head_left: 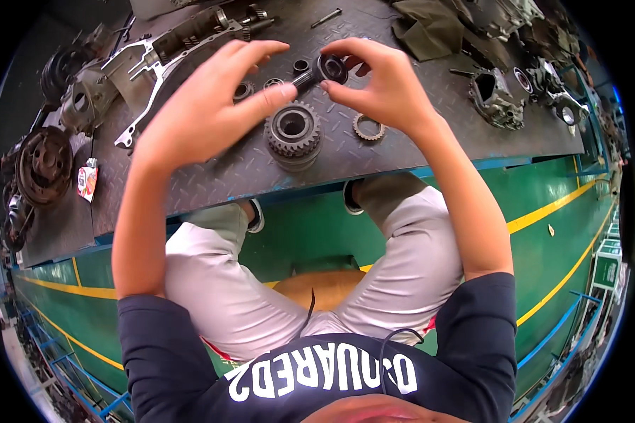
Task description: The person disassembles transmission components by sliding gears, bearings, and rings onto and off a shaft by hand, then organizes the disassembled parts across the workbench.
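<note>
My right hand [384, 81] pinches a round ball bearing [331, 68] by its rim, between thumb and curled fingers. From the bearing a dark splined shaft [305, 81] points down and left, toward my other hand. My left hand [222, 95] is open, its fingers spread wide from the thumb. Its thumb tip lies at the shaft's free end; whether the two touch I cannot tell. Just below, a thick toothed gear [291, 130] stands on the bench in a stack. A thin toothed ring [368, 127] lies flat to the right of it.
The steel tread-plate bench [212, 173] carries a large open casing [190, 46] at back left and a gearbox housing [497, 99] at right. A small bushing [301, 67] and a bolt [326, 18] lie behind my hands. A brake drum [44, 166] sits far left.
</note>
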The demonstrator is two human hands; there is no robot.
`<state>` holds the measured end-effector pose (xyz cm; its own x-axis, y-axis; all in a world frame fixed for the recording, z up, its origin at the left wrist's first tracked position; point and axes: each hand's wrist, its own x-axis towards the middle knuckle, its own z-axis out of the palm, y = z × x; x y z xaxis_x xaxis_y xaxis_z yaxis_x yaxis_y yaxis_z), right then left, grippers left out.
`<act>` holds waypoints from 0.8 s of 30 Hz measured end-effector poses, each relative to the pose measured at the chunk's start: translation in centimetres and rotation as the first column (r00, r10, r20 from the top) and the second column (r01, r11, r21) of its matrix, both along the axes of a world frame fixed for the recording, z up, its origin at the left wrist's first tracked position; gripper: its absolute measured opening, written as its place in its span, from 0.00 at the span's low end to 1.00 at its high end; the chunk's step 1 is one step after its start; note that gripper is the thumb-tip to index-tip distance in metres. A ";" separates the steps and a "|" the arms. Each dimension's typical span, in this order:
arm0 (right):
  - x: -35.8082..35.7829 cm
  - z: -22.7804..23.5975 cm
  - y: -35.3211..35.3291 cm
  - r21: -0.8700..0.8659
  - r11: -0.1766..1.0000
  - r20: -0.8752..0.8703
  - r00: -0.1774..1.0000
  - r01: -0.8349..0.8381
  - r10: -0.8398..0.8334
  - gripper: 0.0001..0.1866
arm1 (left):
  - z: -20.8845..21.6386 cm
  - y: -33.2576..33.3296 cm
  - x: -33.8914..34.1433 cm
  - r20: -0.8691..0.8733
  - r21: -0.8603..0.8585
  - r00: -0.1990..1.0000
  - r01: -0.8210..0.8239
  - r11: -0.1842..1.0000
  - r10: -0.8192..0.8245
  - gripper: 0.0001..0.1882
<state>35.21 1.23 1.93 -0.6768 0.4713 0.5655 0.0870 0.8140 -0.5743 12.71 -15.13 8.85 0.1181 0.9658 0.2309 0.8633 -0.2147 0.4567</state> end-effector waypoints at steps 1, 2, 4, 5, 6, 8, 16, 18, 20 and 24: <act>0.1 0.8 -1.0 -0.055 0.998 -0.021 0.999 -0.033 0.032 0.25 | -1.0 -0.6 0.2 0.046 0.012 0.999 0.000 1.000 -0.001 0.35; 0.0 1.6 -2.0 -0.062 0.997 -0.020 0.999 -0.043 0.042 0.25 | -1.8 -1.2 0.3 0.092 0.025 0.996 0.000 1.000 -0.002 0.39; -0.1 2.8 -3.8 -0.048 0.987 -0.015 0.988 -0.151 0.151 0.24 | -3.1 -2.2 -0.1 0.174 0.038 0.985 -0.001 0.999 -0.005 0.48; -0.2 2.7 -4.3 -0.059 0.986 -0.009 0.988 -0.155 0.155 0.24 | -3.3 -2.2 -0.1 0.234 0.017 0.972 0.009 1.000 -0.013 0.49; -0.3 2.6 -4.7 -0.031 0.980 0.010 0.981 -0.194 0.195 0.26 | -3.4 -2.2 -0.1 0.291 -0.001 0.957 0.020 1.000 -0.019 0.49; -0.7 2.3 -5.1 -0.010 0.970 0.030 0.970 -0.241 0.241 0.29 | -4.1 -1.7 0.0 0.337 0.007 0.938 0.077 0.997 -0.075 0.49; -1.0 2.2 -5.5 0.047 0.966 0.079 0.965 -0.256 0.252 0.31 | -6.0 -0.5 -1.1 0.264 0.138 0.944 0.164 0.977 -0.196 0.44; -0.9 2.3 -5.7 -0.009 0.973 0.108 0.967 -0.231 0.230 0.30 | -5.9 -0.9 -1.6 0.271 0.069 0.948 0.156 0.985 -0.169 0.51; -0.8 2.3 -5.7 0.008 0.973 0.111 0.967 -0.230 0.228 0.29 | -5.6 -1.0 -2.4 0.088 0.072 0.975 0.200 0.977 -0.206 0.59; -0.2 2.9 -4.4 0.105 0.985 0.013 0.990 -0.138 0.137 0.29 | -5.9 -2.3 -5.6 -0.008 0.102 1.000 0.000 0.995 0.001 0.48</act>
<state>35.04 -3.17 4.80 -0.7343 0.3119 0.6030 -0.0269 0.8742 -0.4849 7.10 -17.40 2.91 0.1198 0.9375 0.3268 0.8668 -0.2592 0.4259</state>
